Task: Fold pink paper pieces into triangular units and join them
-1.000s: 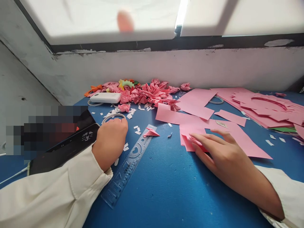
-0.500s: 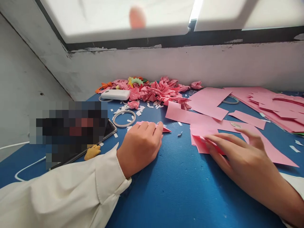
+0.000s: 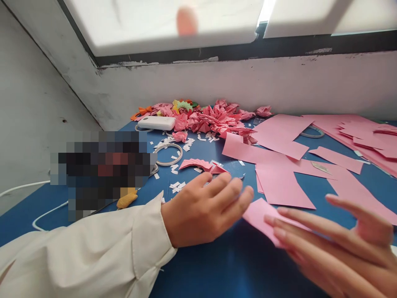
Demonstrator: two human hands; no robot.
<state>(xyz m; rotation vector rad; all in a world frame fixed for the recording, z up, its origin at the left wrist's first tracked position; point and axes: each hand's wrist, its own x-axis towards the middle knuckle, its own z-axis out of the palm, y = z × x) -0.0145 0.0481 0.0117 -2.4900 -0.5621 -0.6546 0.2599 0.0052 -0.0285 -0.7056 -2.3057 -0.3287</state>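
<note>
R hand [image 3: 336, 246] w/ pink sheet [image 3: 259, 219], L hand [image 3: 206, 211] nr ruler [image 3: 216, 164], mkgs illegible

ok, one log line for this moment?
right hand: holding pink sheet | left hand: open, near that sheet | folded piece: on table, beyond left hand

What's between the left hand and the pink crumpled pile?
The head view shows folded pink paper, some clear plastic and white paper scraps between the left hand and the pile.
</note>
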